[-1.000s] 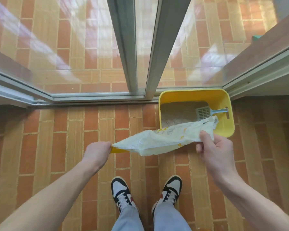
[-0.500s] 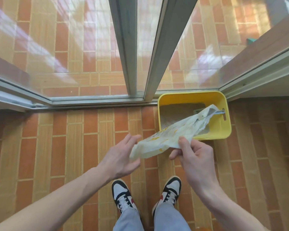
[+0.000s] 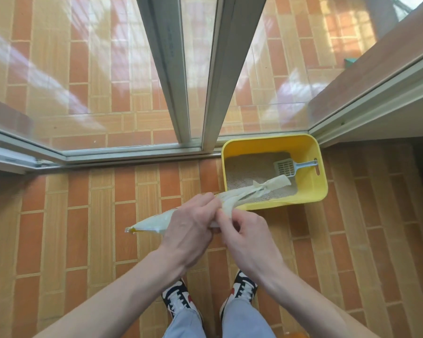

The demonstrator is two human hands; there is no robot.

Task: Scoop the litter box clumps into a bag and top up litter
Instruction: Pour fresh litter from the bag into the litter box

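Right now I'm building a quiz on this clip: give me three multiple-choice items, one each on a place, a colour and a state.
1. Where does the scoop lie?
A. in the litter box
B. on the floor
C. in a hand

2. What colour is the litter box?
A. blue
B. yellow
C. white

3. How is the bag held?
A. by neither hand
B. by one hand
C. by both hands

Answers: 1 A, it rests on the litter; 2 B, its walls are yellow; 3 C, left hand and right hand grip its middle.

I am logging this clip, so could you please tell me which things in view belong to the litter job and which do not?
Job: bag, gripped by left hand and right hand; yellow litter box; scoop; litter.
Not job: glass doors; sneakers.
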